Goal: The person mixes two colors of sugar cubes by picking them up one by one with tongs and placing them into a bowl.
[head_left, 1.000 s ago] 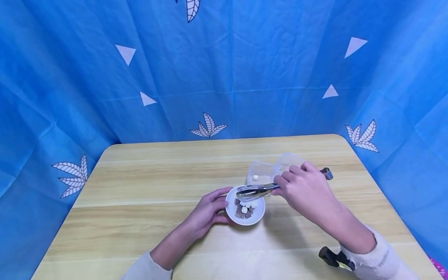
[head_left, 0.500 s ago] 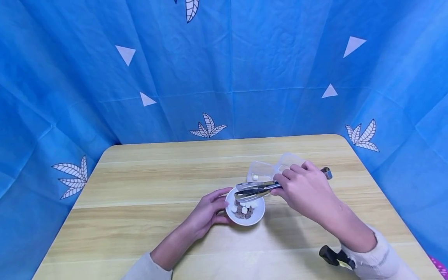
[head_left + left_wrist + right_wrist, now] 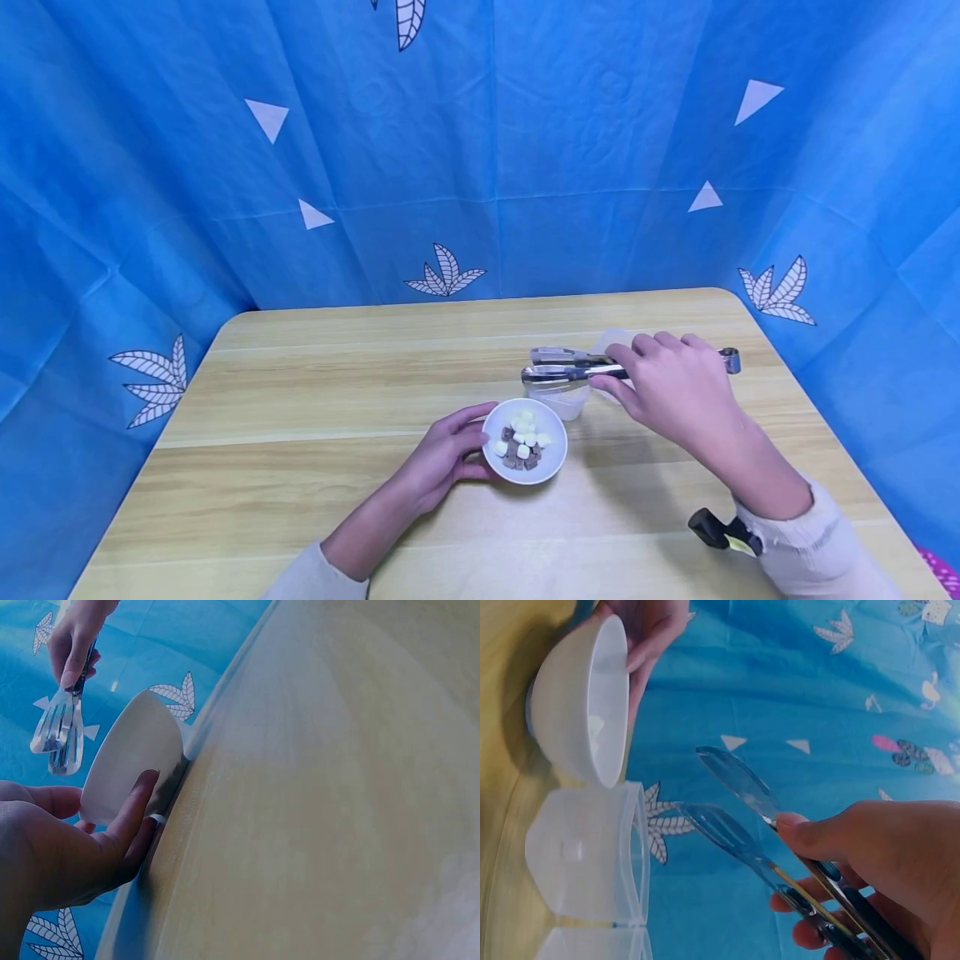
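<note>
My left hand [image 3: 442, 458] holds a small white bowl [image 3: 495, 468] by its left side, with fingers and thumb around its wall. Brown cubes [image 3: 512, 460] and several white, marshmallow-like pieces [image 3: 522, 451] lie inside. My right hand [image 3: 675, 392] grips metal tongs [image 3: 742, 825] by their arms. Their two slotted ends stand apart above a clear plastic container [image 3: 585, 855], with nothing seen between them. One pale piece [image 3: 573, 850] shows through that container's wall. In the left wrist view the tongs hang beyond the bowl, clear of its rim.
A second clear container [image 3: 592, 946] stands beside the first, partly behind my right hand in the head view. A black object [image 3: 708, 528] sits by my right sleeve. The wooden table [image 3: 315, 375] ends at a blue curtain [image 3: 585, 125].
My right hand has moved the tongs away from above the bowl, back and to the right over the clear container. More white pieces now show in the bowl. My left hand keeps its place.
</note>
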Demonstrator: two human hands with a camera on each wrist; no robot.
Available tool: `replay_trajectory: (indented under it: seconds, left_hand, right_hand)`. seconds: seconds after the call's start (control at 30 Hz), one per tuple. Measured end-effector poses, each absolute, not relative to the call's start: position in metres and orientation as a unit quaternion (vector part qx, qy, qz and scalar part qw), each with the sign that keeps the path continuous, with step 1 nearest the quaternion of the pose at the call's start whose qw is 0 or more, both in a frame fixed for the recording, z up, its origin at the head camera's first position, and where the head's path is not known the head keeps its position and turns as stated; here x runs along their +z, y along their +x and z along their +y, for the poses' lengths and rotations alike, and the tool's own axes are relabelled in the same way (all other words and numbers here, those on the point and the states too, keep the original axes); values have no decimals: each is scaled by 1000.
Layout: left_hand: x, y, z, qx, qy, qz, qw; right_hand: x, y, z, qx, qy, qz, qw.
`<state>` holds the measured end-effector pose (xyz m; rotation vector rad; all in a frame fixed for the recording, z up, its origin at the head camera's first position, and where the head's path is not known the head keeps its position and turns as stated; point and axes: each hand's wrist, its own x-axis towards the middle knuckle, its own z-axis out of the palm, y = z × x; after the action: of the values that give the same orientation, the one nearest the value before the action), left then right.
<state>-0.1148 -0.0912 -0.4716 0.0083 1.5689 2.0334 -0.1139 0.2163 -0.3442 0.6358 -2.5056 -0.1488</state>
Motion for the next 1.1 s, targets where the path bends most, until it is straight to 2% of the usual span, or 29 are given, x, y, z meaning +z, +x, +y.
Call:
replay_trajectory:
  seconds: [0.2,0.83,1.1]
  left_hand:
    - [-472,-114,-91,760,3,586,283]
    - [-474,-116,-89,761,1,583,284]
    - [-473,-116,-90,762,2,583,281]
  right_hand:
    - [-347,-122,223,-56,229,-934,269]
    - [-360,-143,220,-52,227,-959,159]
    - [-369,-150,212,-78,235,-955,165]
